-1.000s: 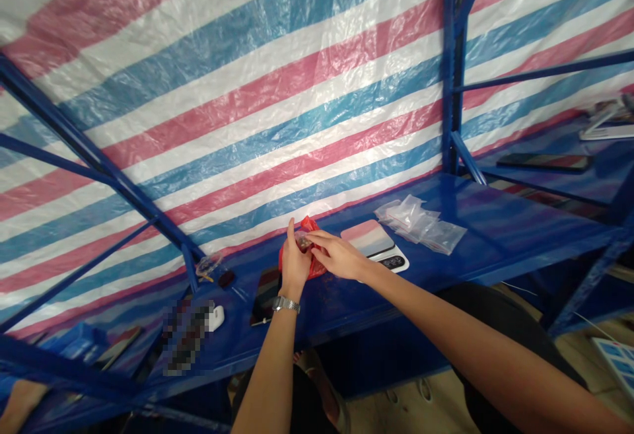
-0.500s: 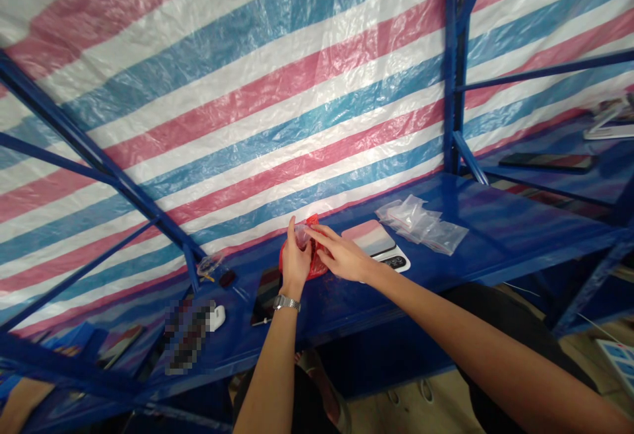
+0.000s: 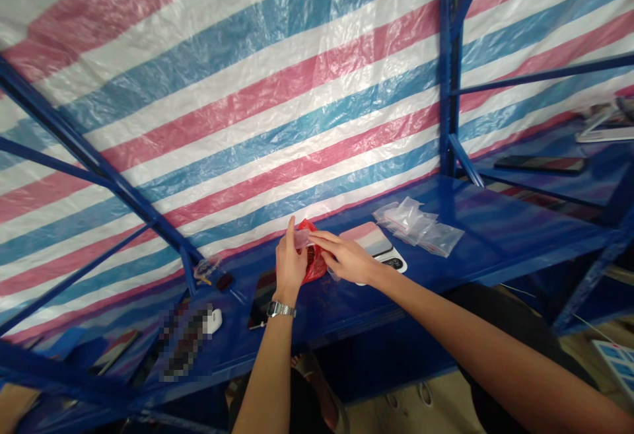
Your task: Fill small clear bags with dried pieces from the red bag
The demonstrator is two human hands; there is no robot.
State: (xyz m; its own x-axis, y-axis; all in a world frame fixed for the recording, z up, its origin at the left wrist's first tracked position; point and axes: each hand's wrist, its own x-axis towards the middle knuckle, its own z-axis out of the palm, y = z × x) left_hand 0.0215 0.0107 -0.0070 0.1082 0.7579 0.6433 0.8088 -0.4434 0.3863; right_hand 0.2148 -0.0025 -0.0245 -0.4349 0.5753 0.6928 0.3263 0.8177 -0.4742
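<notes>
My left hand, with a metal watch on its wrist, grips a small clear plastic bag from the left, thumb and fingers around it. From the right, my right hand reaches over with its fingertips pinched at the bag's edge. What is inside the clear bag is too small to tell. Beneath both hands lies an open red plastic bag with dark small contents, partly covered by my fingers.
Several clear zip bags are piled on the blue shelf to the right. A phone-like striped slab rests on a white one. A dark phone and a white earbud case are at left. Blue posts frame the striped sheet.
My right fingertips have closed in along the clear bag's edge, and my left hand has turned slightly. The red bag's mouth shows wider. The whole view has shifted a little.
</notes>
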